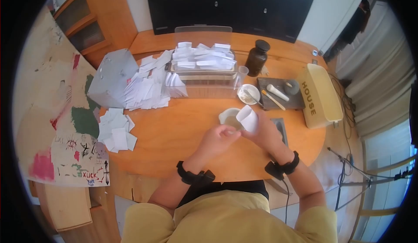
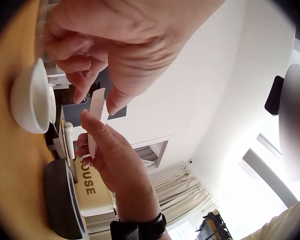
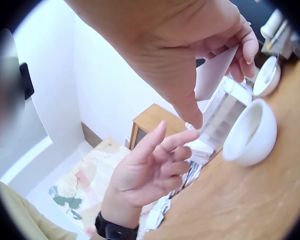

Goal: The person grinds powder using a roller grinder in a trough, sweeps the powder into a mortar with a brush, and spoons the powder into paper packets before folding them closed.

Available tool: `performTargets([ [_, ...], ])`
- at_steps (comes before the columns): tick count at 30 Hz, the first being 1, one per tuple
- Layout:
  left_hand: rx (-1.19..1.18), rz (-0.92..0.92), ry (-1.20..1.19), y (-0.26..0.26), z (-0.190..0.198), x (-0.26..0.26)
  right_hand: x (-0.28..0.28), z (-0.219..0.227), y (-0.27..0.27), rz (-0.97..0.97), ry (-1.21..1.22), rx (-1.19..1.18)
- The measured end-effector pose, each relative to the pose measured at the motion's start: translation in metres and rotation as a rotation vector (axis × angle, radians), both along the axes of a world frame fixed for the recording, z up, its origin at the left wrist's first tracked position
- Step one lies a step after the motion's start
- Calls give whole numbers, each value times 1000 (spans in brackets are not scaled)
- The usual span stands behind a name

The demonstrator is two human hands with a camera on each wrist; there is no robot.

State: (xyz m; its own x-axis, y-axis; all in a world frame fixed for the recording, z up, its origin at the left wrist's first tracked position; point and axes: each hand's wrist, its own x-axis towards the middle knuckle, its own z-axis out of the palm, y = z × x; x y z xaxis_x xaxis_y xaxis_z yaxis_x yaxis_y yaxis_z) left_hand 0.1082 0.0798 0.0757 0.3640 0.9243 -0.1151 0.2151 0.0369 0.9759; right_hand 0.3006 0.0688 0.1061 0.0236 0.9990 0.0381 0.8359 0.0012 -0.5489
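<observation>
My right hand [image 1: 265,132] pinches a folded piece of white paper [image 1: 247,119] between thumb and fingers, tilted over the right side of a small white bowl [image 1: 223,116]. Something greyish-brown shows inside the bowl. Close to the paper, my left hand [image 1: 220,139] holds nothing. Its thumb and index finger reach out and the other fingers bend loosely, as the right wrist view shows on the left hand [image 3: 147,170]. In the left wrist view, the paper [image 2: 96,107] stands edge-on by the left thumb.
Behind the bowl, a clear box [image 1: 204,90] holds many white paper packets. Loose papers [image 1: 148,86] lie beside a grey box [image 1: 113,77]. At right are a small dish [image 1: 244,90], a dark board [image 1: 265,82] with a white pestle and brush, a brown jar [image 1: 257,60] and a cream bin [image 1: 320,99].
</observation>
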Motion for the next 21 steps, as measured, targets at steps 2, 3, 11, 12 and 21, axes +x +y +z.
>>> performTargets([
  [2, 165, 63, 36, -3, -9, 5, -14, -7, -6, -12, 74, 15],
  [3, 188, 81, 59, -4, -9, 3, -22, -10, -7, -13, 111, 22],
  [11, 91, 281, 214, 27, 12, -90, -65, -16, -11, 127, 194, 60],
  [12, 189, 360, 259, 44, 9, -114, -61, -18, -13, 140, 191, 102],
  [21, 391, 464, 1265, 220, 49, -300, -21, -15, -59, 40, 192, -44],
])
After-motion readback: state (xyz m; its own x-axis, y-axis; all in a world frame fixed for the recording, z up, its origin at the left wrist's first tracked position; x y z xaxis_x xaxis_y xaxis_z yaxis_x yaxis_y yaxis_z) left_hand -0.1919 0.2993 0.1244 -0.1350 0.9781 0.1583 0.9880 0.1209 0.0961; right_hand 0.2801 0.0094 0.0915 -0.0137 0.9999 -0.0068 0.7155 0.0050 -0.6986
